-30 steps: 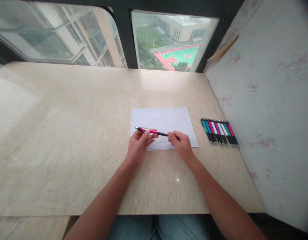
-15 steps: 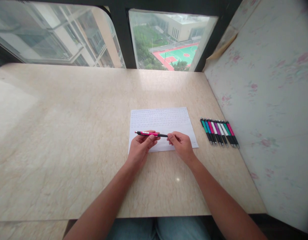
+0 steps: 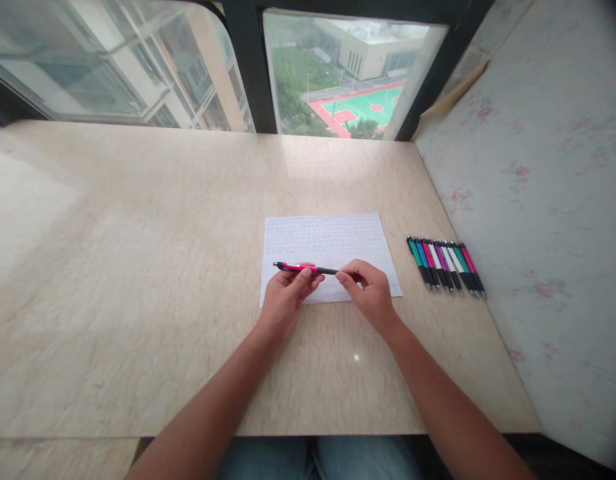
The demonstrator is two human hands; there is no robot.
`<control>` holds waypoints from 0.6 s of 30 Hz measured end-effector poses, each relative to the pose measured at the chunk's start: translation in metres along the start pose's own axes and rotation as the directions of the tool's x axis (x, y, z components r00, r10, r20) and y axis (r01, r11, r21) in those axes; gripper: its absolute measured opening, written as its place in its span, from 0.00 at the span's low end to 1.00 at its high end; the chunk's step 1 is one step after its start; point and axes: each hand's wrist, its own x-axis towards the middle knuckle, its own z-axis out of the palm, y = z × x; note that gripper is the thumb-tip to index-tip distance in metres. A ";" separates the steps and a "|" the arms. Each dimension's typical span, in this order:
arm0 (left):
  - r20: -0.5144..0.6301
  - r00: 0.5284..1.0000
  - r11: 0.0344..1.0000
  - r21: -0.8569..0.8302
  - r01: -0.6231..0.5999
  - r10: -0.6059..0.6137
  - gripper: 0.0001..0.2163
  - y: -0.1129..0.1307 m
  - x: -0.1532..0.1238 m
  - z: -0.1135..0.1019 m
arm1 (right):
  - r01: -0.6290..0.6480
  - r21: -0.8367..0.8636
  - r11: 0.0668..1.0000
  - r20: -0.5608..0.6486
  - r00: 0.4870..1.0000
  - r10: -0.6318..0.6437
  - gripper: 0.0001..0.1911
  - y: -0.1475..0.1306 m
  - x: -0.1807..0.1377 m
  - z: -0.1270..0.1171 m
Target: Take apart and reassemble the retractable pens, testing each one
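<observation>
A pink ballpoint pen (image 3: 289, 267) with a black grip lies level across my fingers, its clicker end pointing left. My left hand (image 3: 282, 297) is closed around the pen's pink barrel, thumb on top. At the other end, thumb and forefinger of my right hand (image 3: 372, 292) pinch the tip, which they hide. Both hands are over the lower half of a white sheet of paper (image 3: 323, 232). Rows of handwriting cover the sheet's upper part, too small to read.
To the right, near the wall (image 3: 533, 220), several pens (image 3: 442, 263) in green, blue, pink, white and purple lie side by side. The marble-patterned table (image 3: 138, 280) runs back to the windows (image 3: 298, 80). Its front edge is just before my lap.
The view has shifted slightly, so the paper and pens appear a little farther right. My right fingers are more arched at the pen's tip. The left hand keeps its hold.
</observation>
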 end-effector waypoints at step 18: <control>0.003 0.999 0.998 0.046 -0.049 0.049 0.11 0.001 -0.001 0.000 | -0.143 0.137 0.980 0.024 0.990 0.141 0.11 0.000 -0.002 0.002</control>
